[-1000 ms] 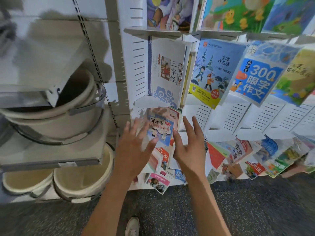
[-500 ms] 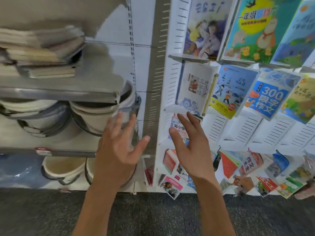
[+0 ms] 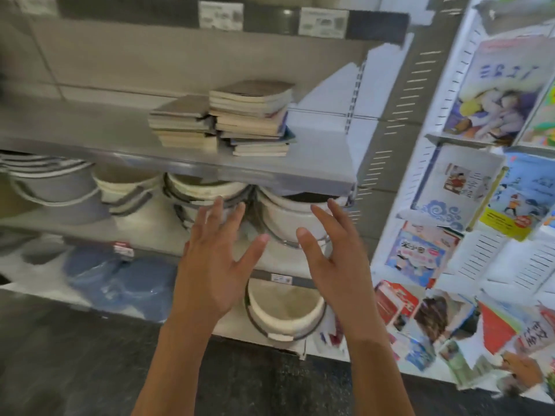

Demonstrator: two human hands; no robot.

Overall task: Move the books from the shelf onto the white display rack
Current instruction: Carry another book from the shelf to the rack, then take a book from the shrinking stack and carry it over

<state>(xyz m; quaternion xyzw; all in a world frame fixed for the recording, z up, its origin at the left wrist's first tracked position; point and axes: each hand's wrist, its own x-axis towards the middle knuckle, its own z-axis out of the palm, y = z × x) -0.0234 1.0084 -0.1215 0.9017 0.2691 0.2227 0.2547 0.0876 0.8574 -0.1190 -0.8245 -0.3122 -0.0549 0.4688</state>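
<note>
Several books already stand on the rack (image 3: pixel 468 181), right of both grips; two stacks of books (image 3: pixel 222 118) lie on the shelf (image 3: pixel 300 175) above them, so much is left. Left grip (image 3: pixel 213 265) and right grip (image 3: pixel 333 259) are spread wide and empty, raised below the shelf edge. Behind them, buckets (image 3: pixel 285 307) look empty; those above are too shadowed to tell.

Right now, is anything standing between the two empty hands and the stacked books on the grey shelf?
Nothing visible does. The left hand and right hand are open, below and in front of the shelf, in front of the white buckets. The two book stacks sit uncovered near the shelf's front edge, with open space in front.
</note>
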